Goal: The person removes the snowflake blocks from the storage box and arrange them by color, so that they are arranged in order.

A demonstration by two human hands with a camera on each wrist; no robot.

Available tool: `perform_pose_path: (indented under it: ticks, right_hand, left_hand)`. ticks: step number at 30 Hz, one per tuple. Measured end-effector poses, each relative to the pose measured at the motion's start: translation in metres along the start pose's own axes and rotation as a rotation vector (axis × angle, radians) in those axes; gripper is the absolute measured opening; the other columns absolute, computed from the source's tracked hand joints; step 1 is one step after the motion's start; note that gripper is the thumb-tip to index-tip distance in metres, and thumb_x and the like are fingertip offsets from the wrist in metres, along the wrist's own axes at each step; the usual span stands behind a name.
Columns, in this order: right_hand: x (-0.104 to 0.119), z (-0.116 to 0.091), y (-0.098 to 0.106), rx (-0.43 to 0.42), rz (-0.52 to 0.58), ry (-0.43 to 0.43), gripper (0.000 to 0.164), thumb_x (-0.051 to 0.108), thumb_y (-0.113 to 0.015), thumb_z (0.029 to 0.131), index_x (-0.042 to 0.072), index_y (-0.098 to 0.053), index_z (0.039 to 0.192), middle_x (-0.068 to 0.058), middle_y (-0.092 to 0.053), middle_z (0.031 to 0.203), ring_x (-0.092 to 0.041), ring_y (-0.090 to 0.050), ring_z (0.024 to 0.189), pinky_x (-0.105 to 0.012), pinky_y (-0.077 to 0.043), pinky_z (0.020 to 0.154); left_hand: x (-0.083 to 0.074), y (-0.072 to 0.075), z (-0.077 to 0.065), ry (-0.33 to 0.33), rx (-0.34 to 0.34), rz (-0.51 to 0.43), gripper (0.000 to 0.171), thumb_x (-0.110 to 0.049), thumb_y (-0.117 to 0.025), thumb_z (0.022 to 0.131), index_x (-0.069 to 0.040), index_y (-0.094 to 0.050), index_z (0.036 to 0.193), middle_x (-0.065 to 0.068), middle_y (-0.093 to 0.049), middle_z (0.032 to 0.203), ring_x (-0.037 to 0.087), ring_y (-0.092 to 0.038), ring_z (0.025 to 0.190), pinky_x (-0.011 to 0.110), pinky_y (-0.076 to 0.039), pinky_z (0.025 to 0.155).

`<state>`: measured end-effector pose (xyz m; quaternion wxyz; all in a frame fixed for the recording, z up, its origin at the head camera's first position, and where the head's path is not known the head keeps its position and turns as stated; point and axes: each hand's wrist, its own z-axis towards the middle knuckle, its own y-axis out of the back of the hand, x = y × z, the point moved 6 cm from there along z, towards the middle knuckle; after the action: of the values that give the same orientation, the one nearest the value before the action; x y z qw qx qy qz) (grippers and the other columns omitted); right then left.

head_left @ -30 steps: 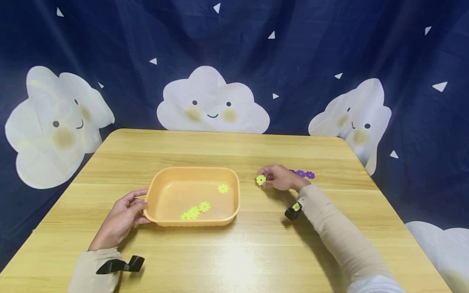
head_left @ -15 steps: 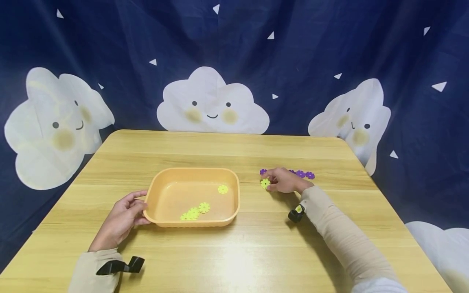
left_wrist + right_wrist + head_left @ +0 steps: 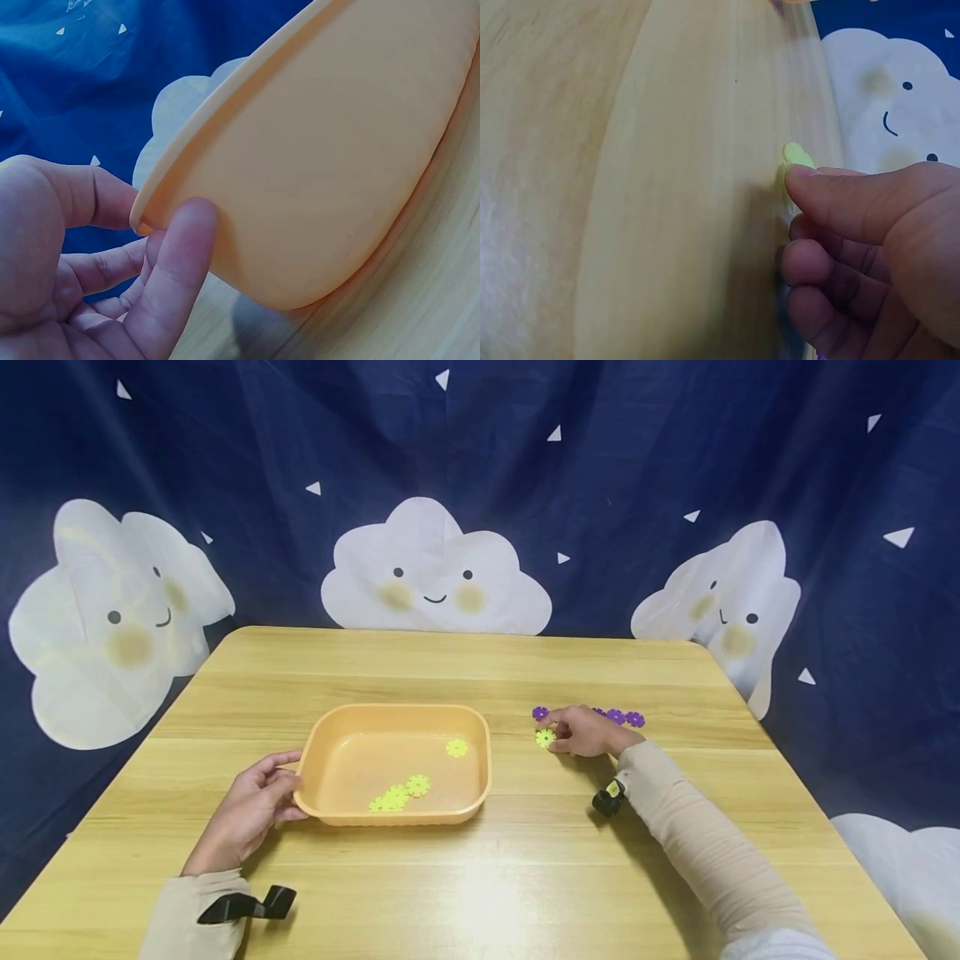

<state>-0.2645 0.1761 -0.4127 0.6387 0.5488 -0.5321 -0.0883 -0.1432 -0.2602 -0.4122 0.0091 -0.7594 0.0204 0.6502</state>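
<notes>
Head view shows my left hand (image 3: 247,806) in the lower left of the frame. It pinches the left rim of an orange plastic tray (image 3: 397,817) between bent fingers and thumb. My right hand (image 3: 587,732), to the right of the frame's centre, grips one yellow snowflake disc (image 3: 543,739) with thumb and fingertips, its other fingers loosely curled. This disc is to the right of the tray; I cannot tell whether it touches the counter (image 3: 420,881). Just above it lies a purple disc (image 3: 540,713), and more purple discs (image 3: 617,717) lie farther right, partly behind my hand. Inside the tray are other yellow discs (image 3: 417,786): several close together near the lower wall, one alone at the right.
</notes>
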Motion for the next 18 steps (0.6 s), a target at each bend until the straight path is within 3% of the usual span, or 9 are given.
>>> perform_pose_path:
  ticks: [11, 18]
  right_hand:
    - [0.006, -0.001, 0.002, 0.008, -0.013, 0.006, 0.034, 0.003, -0.069, 0.089, 0.000, -0.063, 0.122, -0.002, -0.062, 0.077, -0.010, -0.054, 0.055, -0.025, -0.052, 0.054]
    - [0.011, 0.003, 0.005, -0.011, -0.018, 0.023, 0.034, 0.006, -0.069, 0.090, 0.000, -0.063, 0.123, -0.003, -0.065, 0.083, -0.011, -0.057, 0.064, -0.027, -0.054, 0.060]
  left_hand:
    - [0.000, 0.000, 0.000, 0.006, -0.005, 0.002, 0.046, 0.000, -0.051, 0.097, 0.009, -0.031, 0.138, 0.009, -0.058, 0.096, 0.017, -0.064, 0.076, 0.032, -0.062, 0.065]
    - [0.000, 0.000, 0.000, 0.012, -0.010, 0.013, 0.046, 0.000, -0.050, 0.097, 0.008, -0.031, 0.138, 0.008, -0.059, 0.096, 0.017, -0.064, 0.075, 0.032, -0.062, 0.064]
